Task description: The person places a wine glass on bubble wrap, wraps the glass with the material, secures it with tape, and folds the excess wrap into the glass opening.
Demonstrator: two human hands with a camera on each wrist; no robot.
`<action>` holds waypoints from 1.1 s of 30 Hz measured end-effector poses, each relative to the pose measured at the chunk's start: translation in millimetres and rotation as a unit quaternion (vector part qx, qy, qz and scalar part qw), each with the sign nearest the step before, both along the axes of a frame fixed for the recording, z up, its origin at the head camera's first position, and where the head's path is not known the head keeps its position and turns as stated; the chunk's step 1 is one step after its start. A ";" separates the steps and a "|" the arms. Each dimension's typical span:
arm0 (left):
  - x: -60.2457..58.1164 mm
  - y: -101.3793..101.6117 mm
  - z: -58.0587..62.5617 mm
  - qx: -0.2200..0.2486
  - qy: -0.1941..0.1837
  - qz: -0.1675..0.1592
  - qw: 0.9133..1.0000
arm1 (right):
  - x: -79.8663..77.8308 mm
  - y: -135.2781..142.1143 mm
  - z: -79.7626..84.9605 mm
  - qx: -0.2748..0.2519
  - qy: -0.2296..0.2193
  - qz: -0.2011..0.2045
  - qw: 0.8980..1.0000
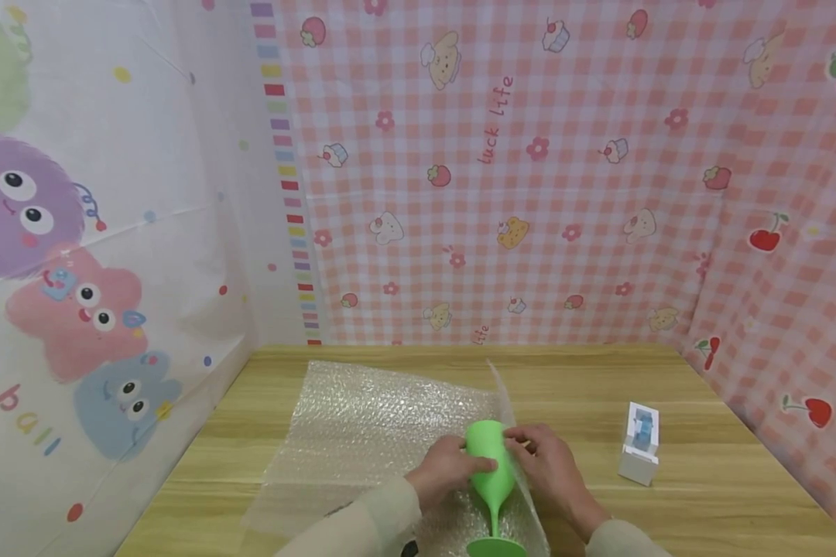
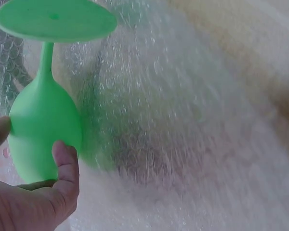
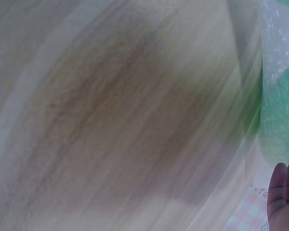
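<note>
A bright green goblet lies on a sheet of bubble wrap, its bowl toward the back and its round foot toward the front edge. My left hand holds the bowl from the left, with the thumb across it. In the left wrist view, thumb and fingers are on either side of the green bowl. At the goblet's right side, the wrap's edge stands raised, and my right hand grips it near the rim. Only some fingers of the right hand show in the right wrist view, beside the wrap.
On the right of the wooden table stands a small white holder with a light blue item in it. Patterned cloth hangs behind and on both sides. A small black object shows at the front near the left sleeve.
</note>
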State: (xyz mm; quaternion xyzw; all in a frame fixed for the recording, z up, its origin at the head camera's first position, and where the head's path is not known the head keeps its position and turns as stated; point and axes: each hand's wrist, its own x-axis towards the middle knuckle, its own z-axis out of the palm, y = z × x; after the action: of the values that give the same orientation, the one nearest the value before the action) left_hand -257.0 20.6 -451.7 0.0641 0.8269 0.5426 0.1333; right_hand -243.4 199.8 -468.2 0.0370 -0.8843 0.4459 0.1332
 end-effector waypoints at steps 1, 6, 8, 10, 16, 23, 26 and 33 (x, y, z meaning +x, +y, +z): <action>-0.1 -0.2 0.7 0.003 -0.005 -0.002 1.000 | -0.2 -0.3 0.1 0.002 0.001 0.000 1.000; 0.6 -0.4 4.5 0.006 -0.016 -0.004 1.000 | -0.7 -1.8 0.4 0.012 0.011 0.002 1.000; 0.9 0.1 4.9 0.002 -0.005 -0.001 1.000 | -0.9 -2.7 0.9 0.015 0.011 0.003 1.000; 1.6 0.5 5.3 -0.001 0.005 0.004 1.000 | -1.0 -3.8 1.3 0.014 0.010 0.006 1.000; 1.4 1.0 7.3 -0.018 0.013 0.016 1.000 | -1.2 -5.4 1.2 0.025 0.024 0.019 0.999; 2.0 0.3 12.1 -0.046 -0.004 0.017 0.999 | -2.8 6.6 1.6 0.062 0.071 0.078 0.993; 2.2 -0.8 12.2 -0.046 -0.004 0.014 0.999 | -3.8 10.4 0.7 0.079 0.109 0.114 0.984; -1.2 -7.5 6.0 -0.032 0.014 -0.002 0.999 | -5.5 11.4 0.6 0.149 0.171 0.147 0.963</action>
State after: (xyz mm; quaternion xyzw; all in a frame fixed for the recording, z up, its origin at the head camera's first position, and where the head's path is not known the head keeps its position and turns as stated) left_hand -258.2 13.1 -445.7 0.0695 0.8456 0.5144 0.1249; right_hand -248.9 211.2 -467.6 0.2619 -0.8899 0.3104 0.2079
